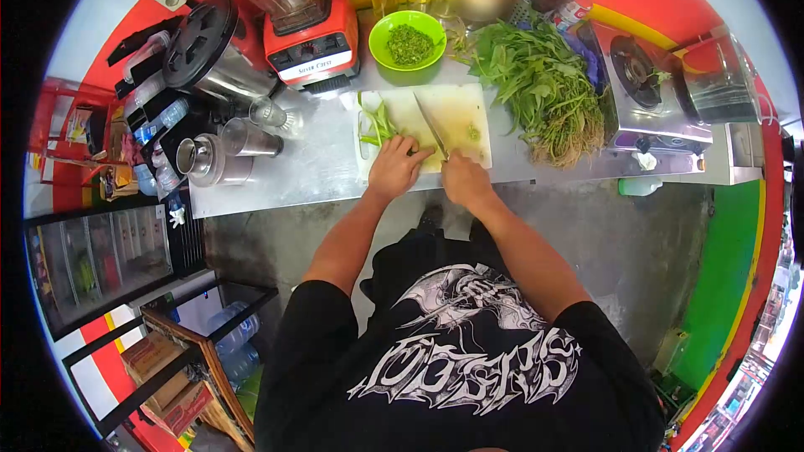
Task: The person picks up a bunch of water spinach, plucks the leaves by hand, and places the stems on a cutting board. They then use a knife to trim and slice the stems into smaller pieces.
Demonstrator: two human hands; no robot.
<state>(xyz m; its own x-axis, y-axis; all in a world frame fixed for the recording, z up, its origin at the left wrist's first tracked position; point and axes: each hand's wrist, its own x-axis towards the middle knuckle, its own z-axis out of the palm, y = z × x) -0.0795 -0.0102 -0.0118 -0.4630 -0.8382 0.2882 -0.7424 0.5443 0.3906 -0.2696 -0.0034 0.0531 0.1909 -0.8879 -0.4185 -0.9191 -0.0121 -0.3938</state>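
Note:
My right hand [466, 177] is closed round the handle of a kitchen knife [430, 123], its blade pointing away from me over a white cutting board [467, 100]. My left hand [396, 167] lies at the board's near edge with its fingers curled on green stalks [379, 124], which stretch up and left from it. Beside the blade, on the right, sits a small heap of chopped green bits [474, 132]. Past the board stands a lime-green bowl [377, 57] with chopped greens [409, 44] in it.
A large bunch of leafy greens with roots [544, 92] lies right of the board, before a gas stove [645, 105]. A red blender [310, 46] stands behind left. Glasses [247, 138] and a metal shaker [201, 159] are at the left. The metal counter's edge [285, 203] runs in front of me.

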